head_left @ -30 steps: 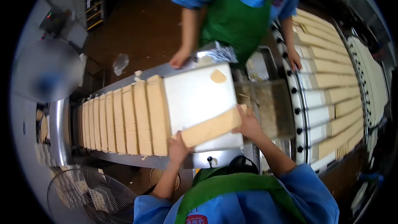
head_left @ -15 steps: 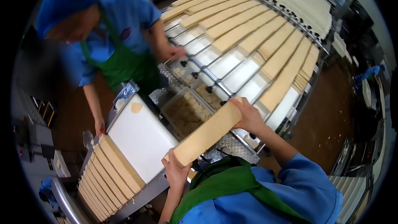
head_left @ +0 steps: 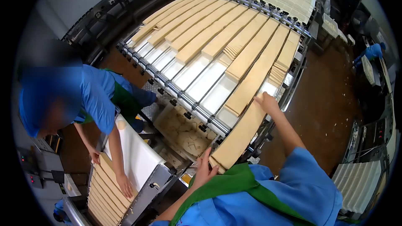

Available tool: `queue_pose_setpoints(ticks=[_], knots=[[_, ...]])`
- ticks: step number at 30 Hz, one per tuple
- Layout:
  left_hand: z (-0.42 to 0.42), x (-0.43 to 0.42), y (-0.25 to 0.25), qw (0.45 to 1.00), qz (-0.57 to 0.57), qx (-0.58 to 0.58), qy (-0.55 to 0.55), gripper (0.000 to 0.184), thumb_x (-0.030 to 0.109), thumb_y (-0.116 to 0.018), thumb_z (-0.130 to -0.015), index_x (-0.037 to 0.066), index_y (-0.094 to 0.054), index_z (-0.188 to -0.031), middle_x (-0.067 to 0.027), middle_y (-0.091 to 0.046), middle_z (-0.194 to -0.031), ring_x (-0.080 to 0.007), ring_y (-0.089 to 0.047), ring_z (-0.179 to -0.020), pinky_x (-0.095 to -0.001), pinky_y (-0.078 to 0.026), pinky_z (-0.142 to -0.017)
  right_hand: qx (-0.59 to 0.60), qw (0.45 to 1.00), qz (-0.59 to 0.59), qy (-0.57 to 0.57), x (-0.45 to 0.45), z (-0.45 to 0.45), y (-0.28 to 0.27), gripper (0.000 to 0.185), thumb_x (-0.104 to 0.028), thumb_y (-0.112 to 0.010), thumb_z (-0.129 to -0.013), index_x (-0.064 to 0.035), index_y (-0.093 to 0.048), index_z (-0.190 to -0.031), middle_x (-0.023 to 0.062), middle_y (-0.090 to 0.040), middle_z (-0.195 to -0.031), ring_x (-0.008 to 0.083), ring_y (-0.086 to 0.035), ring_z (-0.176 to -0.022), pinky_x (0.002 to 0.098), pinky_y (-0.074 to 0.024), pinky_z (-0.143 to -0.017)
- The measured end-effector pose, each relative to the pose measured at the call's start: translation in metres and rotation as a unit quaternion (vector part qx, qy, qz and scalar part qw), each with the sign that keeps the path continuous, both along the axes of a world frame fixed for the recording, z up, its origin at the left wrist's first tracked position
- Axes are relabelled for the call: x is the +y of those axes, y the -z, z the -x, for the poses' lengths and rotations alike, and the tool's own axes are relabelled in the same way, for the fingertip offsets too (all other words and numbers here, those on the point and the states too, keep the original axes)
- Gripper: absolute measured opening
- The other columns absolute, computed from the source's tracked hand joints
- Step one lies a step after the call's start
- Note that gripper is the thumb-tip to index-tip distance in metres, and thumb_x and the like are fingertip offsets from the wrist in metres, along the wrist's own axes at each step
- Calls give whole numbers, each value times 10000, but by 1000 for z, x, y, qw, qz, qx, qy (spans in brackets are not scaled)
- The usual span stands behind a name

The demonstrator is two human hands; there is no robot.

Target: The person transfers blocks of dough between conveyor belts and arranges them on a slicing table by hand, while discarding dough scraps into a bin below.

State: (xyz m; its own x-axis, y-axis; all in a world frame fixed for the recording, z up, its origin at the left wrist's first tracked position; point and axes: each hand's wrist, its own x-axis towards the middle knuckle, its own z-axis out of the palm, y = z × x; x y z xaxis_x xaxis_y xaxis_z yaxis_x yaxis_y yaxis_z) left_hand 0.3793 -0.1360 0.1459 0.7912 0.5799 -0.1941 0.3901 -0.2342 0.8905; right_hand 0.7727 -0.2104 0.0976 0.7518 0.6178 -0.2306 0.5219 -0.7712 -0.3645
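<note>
1. Here's the long pale slab (head_left: 238, 136), slanting over the near-right corner of the conveyor (head_left: 228, 118), its near end poking out past the front edge towards the green apron (head_left: 234, 180)

2. Left hand (head_left: 204, 172) is at that near end, thumb and fingers spread about the corner; whether it truly grips, I cannot tell. Good form here is a broad palm low down, carrying the overhang so the slab doesn't sag or crack

3. Right hand (head_left: 269, 104) is clamped on the slab's far end, up by the conveyor's right edge. Light pressure is the call, as fingertips could dent what looks like a soft surface

4. Now watch the line: both ends want to move together, level and untwisted, square to the neighbouring strip (head_left: 247, 90) just to the left, with no nudge against it

5. Tight spot beyond the right hand, with the thin cut pieces (head_left: 276, 75) close by; slow, small shifts suit it, knuckles clear of the metal

6. Over to the left, the co-worker's hands (head_left: 124, 185) press along the other strips (head_left: 109, 184), well apart from this slab
</note>
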Motion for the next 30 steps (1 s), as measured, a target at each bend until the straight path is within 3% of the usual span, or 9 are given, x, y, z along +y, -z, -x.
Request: queue_pose_setpoints(ticks=[4, 10, 13, 16, 18, 20, 23, 25, 30], knots=[[-42, -7, 13, 1000, 3, -1, 14, 693, 144, -586, -861, 117, -224, -1451, -218, -402, -1103, -322, -495, -978, -357, -425, -866, -40, 998, 19, 36, 11, -53, 16, 760, -617, -475, -861, 117, -541, -1049, 309, -599, -1002, 427, -588, -970, 450, -487, -842], [-85, -16, 25, 999, 31, 18, -10, 692, 129, -586, -846, 77, -227, -1436, -242, -399, -1108, -349, -493, -950, -390, -412, -868, -115, 988, -93, -48, -3, -94, 30, 666, -514, -491, -903, 139, -547, -1019, 390, -330, -1324, 480, -349, -1254, 449, -325, -1049], [-105, -15, 22, 999, -23, 24, 6, 677, 108, -568, -851, 75, -226, -1435, -241, -401, -1096, -334, -499, -911, -385, -417, -849, -205, 967, -147, -45, -5, -103, 24, 512, -394, -549, -901, 108, -559, -1002, 326, -432, -1267, 446, -406, -1204, 460, -363, -1000], [-127, -18, 12, 997, 20, 77, -9, 710, 20, -572, -828, 83, -227, -1446, -219, -428, -1210, -280, -519, -1002, -329, -447, -841, -44, 989, -137, 43, -3, -113, 11, 387, -300, -579, -885, 70, -573, -995, 223, -519, -1186, 387, -454, -1141, 471, -380, -949], [-138, -17, 10, 997, 63, 46, 13, 716, 6, -562, -829, 107, -225, -1453, -207, -454, -1228, -223, -552, -831, -300, -469, -755, -247, 933, -257, 49, -12, -118, 5, 330, -267, -583, -874, 40, -590, -997, 142, -564, -1074, 345, -490, -1058, 469, -390, -894], [-142, -16, 20, 996, 73, 49, 14, 739, -8, -560, -820, 134, -219, -1461, -184, -537, -1168, -175, -523, -664, -273, -467, -661, -250, 935, -244, 63, -14, -135, 11, 453, -331, -565, -887, 30, -545, -1159, 138, -512, -1242, 358, -421, -1201, 490, -339, -992], [-146, -13, 43, 992, 124, 24, 21, 788, 2, -578, -796, 136, -191, -1469, -227, -543, -1179, -210, -560, -668, -317, -473, -652, -170, 981, -67, 64, -11, -159, 26, 786, -513, -489, -891, -21, -226, -1444, 88, -123, -1544, 324, -37, -1424, 574, -95, -1113], [-164, -12, 39, 994, 98, 47, 22, 771, -37, -556, -810, 143, -198, -1469, -145, -625, -1006, -135, -558, -709, -264, -469, -641, -176, 981, -65, 58, -10, -164, 27, 796, -524, -487, -887, -19, -223, -1443, 87, -122, -1544, 325, -39, -1424, 581, -102, -1109], [-170, -11, 53, 987, 145, 57, 24, 793, -64, -547, -810, 135, -167, -1477, -117, -594, -1057, -123, -566, -848, -256, -478, -697, -181, 982, -4, 53, -8, -161, 19, 793, -546, -459, -894, 0, -247, -1429, 101, -150, -1537, 345, -71, -1417, 605, -134, -1088]])
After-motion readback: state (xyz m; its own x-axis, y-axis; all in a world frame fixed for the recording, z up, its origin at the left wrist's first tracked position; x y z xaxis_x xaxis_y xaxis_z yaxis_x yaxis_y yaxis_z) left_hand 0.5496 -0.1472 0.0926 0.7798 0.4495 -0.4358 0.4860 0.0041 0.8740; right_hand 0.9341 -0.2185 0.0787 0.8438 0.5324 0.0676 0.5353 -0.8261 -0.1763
